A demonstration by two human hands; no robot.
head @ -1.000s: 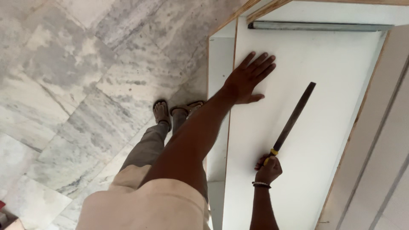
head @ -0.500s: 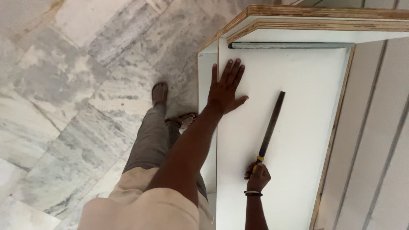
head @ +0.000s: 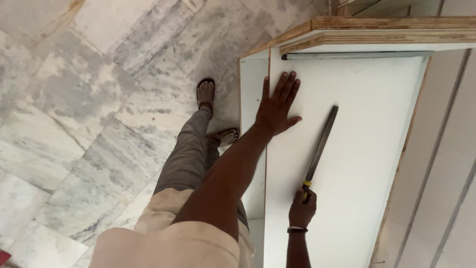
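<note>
Flat metal file with a yellow collar at its handle end lies slanted across the white panel, its dark blade running from the lower middle of the panel up toward the far right. The right hand is closed around the file's handle near the panel's near edge; a beaded bracelet sits on that wrist. The left hand is spread open, palm down and fingers splayed, pressed flat on the panel close to its left edge, holding nothing. The two hands are well apart, the left farther up the panel than the right.

The panel is a white-faced board with a plywood-coloured edge, standing as part of a cabinet frame. At its far edge a grey metal strip runs crosswise, under a layered plywood top. To the right, pale vertical boards lean alongside.

Left of the panel is a grey-veined marble floor. The person's legs in grey trousers and sandalled feet stand just beside the cabinet's left edge.
</note>
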